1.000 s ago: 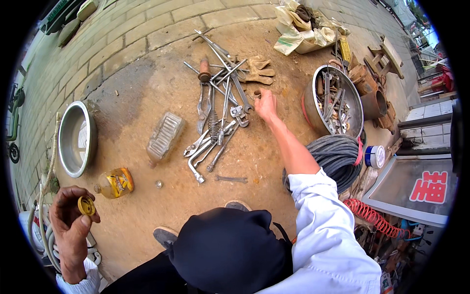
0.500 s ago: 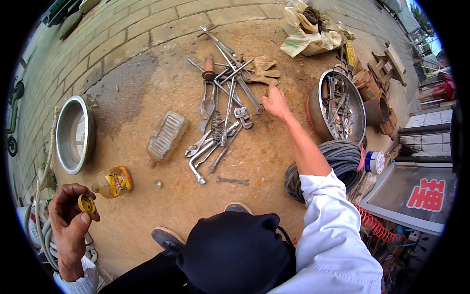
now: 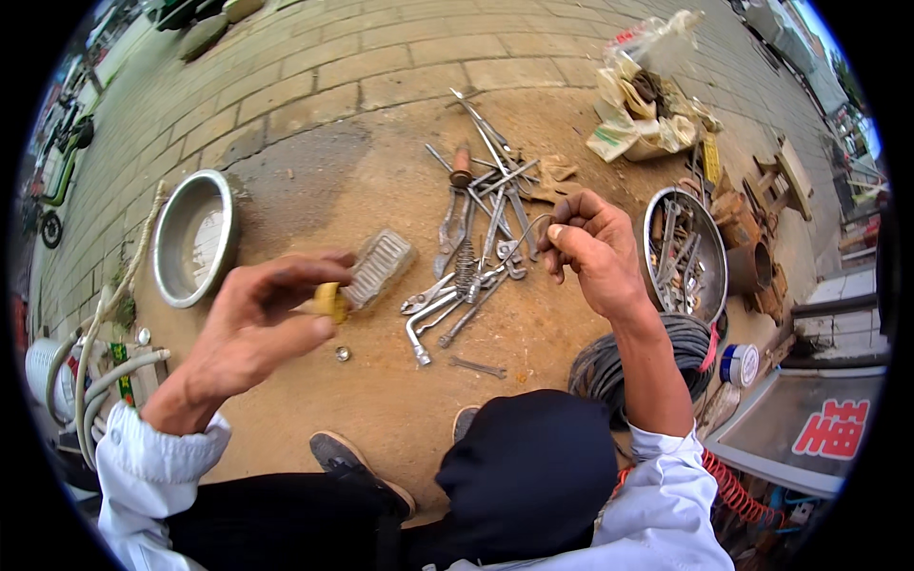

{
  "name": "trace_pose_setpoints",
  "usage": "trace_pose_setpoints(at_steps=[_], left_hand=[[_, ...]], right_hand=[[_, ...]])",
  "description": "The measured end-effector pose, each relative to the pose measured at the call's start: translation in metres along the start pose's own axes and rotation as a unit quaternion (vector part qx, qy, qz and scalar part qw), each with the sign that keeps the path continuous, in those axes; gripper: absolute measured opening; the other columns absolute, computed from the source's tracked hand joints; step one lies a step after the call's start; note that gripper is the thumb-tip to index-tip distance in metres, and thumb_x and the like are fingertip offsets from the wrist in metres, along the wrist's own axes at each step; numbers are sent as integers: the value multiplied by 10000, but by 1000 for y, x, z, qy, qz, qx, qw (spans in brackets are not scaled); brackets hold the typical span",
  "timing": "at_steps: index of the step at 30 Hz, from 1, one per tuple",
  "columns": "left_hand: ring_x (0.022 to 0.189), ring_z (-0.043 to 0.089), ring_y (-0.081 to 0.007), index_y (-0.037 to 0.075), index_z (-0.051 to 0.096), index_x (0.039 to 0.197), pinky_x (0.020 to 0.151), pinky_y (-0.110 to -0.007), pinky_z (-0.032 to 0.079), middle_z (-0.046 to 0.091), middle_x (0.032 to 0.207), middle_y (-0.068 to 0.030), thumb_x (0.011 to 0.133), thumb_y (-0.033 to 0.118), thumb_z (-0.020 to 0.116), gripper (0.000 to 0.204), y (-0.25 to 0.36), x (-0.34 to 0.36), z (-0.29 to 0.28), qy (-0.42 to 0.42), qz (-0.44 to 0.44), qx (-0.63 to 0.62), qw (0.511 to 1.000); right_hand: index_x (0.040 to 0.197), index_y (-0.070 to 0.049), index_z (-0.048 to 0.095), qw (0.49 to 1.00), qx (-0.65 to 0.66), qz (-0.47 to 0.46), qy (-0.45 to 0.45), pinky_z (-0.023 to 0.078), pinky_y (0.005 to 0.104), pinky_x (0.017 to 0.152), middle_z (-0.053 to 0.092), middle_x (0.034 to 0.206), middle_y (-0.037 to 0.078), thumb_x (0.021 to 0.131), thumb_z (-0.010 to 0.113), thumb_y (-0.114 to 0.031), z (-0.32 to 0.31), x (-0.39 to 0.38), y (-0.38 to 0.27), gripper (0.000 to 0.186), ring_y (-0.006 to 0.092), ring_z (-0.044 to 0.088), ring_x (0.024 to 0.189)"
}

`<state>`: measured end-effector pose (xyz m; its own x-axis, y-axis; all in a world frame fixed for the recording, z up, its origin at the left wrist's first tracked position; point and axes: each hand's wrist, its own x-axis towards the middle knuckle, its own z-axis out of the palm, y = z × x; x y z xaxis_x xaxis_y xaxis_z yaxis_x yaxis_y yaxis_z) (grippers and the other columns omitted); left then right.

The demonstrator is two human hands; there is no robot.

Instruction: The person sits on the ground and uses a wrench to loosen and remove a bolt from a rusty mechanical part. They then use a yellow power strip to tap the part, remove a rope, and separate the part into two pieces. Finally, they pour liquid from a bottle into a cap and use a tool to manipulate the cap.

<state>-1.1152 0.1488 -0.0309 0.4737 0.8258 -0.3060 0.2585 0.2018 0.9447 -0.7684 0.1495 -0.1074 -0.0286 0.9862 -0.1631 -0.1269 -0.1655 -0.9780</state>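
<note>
My left hand (image 3: 252, 328) is raised above the floor at the left, pinching a round yellow cap (image 3: 330, 303) between thumb and fingers. Its outline is smeared by motion. Higher at the right, my right hand (image 3: 602, 249) pinches a thin, slightly curved metal rod (image 3: 522, 240), whose lower end reaches over the tool pile. Below and between the hands lie pliers (image 3: 430, 295), an adjustable wrench (image 3: 512, 257), a coil spring (image 3: 466, 266) and an L-shaped socket wrench (image 3: 416, 338). A clear ribbed plastic container (image 3: 381, 268) lies just beyond the cap.
A metal basin (image 3: 226, 228) stands at the left. At the right, a metal bowl (image 3: 721, 257) holds scrap and tools above a coil of black hose (image 3: 590, 366). Work gloves (image 3: 555, 176) lie behind the tools. A small wrench (image 3: 478, 366) and a small round metal piece (image 3: 343, 353) lie nearer.
My right hand has come back from beside the gloves, now with a thin rod in it. My left hand has moved up and right with the cap, and the yellow-labelled bottle is out of sight.
</note>
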Motion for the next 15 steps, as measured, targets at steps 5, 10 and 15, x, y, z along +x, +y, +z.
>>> trace_pose_setpoints(at_steps=[5,10,15], left_hand=[[1122,640,-235,-38,621,1250,998,-360,500,513,1403,-202,843,95,762,450,16,4,-2,-78,55,-28,995],[1087,655,-256,-39,635,1193,926,-351,548,556,1338,-229,829,151,787,437,22,-11,-17,-43,91,-127,987],[1075,660,-257,-40,639,1170,815,-302,608,522,1379,-263,798,180,806,463,21,-31,-35,-16,97,-230,968]], right_hand=[[975,78,548,993,-40,-25,-107,499,265,483,647,805,134,886,562,-37,72,7,-68,146,133,621,596],[939,107,557,980,-108,-21,-165,513,268,486,633,772,126,861,548,-17,115,25,-106,146,146,635,599],[912,112,559,969,-170,-18,-181,528,277,492,632,755,135,850,550,3,149,35,-102,125,170,667,614]])
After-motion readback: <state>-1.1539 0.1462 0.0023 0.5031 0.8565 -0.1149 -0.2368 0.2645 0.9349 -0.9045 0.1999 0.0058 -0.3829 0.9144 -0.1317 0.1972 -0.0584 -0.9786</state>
